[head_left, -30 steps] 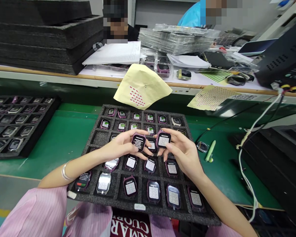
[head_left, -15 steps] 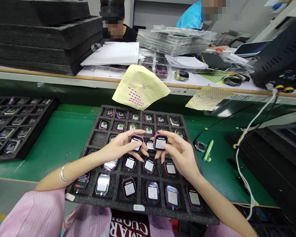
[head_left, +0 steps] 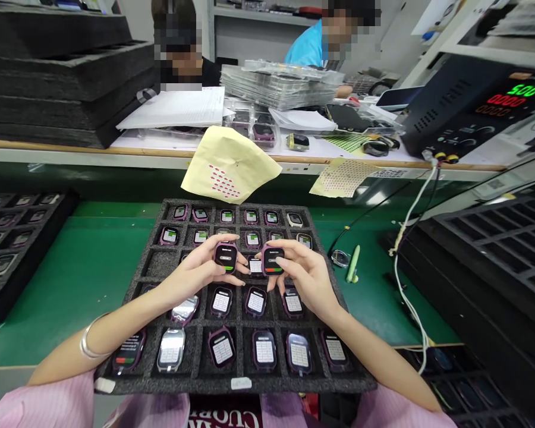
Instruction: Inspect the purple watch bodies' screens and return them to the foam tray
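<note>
Above a black foam tray [head_left: 196, 381] of watch faces, my left hand [head_left: 201, 261] holds a purple-framed watch face [head_left: 226, 255], its thumb near the green bar low on the dark screen. My right hand [head_left: 301, 270] grips another purple-framed watch face [head_left: 273, 260], thumb on the screen, which shows a red and green bar. Both watches are tilted up, side by side and apart. Most tray compartments hold lit watch faces; one compartment [head_left: 161, 263] left of my left hand is bare.
Another watch tray [head_left: 35, 261] lies at left. Behind are a shelf edge [head_left: 151, 159] with hanging yellow paper [head_left: 232, 166], stacked foam trays [head_left: 62, 89] and a power supply [head_left: 477, 113]. A white cable [head_left: 410, 291] and green tool [head_left: 353, 263] lie right. Two people sit beyond.
Both held screens have switched from white grids to dark pages with coloured bars. The view has shifted right, bringing the power supply's lit display into sight. Both hands keep their watches.
</note>
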`<act>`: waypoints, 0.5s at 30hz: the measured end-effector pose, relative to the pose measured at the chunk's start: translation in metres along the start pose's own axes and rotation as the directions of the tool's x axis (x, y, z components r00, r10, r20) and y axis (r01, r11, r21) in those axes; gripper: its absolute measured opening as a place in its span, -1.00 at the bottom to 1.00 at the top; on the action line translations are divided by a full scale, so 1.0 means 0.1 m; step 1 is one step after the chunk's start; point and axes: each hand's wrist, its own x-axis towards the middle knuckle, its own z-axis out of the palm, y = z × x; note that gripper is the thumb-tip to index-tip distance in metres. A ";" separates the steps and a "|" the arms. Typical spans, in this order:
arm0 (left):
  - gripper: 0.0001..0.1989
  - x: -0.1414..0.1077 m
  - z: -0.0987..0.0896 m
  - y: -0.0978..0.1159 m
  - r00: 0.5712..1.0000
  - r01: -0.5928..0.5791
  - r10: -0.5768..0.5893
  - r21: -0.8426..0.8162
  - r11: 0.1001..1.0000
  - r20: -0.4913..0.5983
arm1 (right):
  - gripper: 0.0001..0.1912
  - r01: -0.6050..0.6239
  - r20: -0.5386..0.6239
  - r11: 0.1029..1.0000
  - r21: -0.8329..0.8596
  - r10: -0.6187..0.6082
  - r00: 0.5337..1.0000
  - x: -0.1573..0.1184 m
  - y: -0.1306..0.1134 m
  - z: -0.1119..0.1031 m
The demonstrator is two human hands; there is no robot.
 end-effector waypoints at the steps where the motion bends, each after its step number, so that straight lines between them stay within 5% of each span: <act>1: -0.50 0.00 0.00 0.00 1.000 0.000 0.000 0.001 1.000 -0.005 | -0.76 0.007 -0.005 1.000 -0.001 -0.007 1.000 0.00 0.00 0.00; 9: -0.59 -0.01 -0.02 -0.03 0.998 -0.020 0.019 0.012 1.000 0.062 | -0.82 0.009 -0.033 0.999 -0.044 -0.010 0.999 -0.02 -0.09 0.05; 15: -0.69 -0.03 0.05 -0.03 0.995 -0.029 0.024 0.058 0.998 0.092 | -0.40 0.019 0.236 0.989 0.149 -0.054 0.970 -0.39 -0.70 0.34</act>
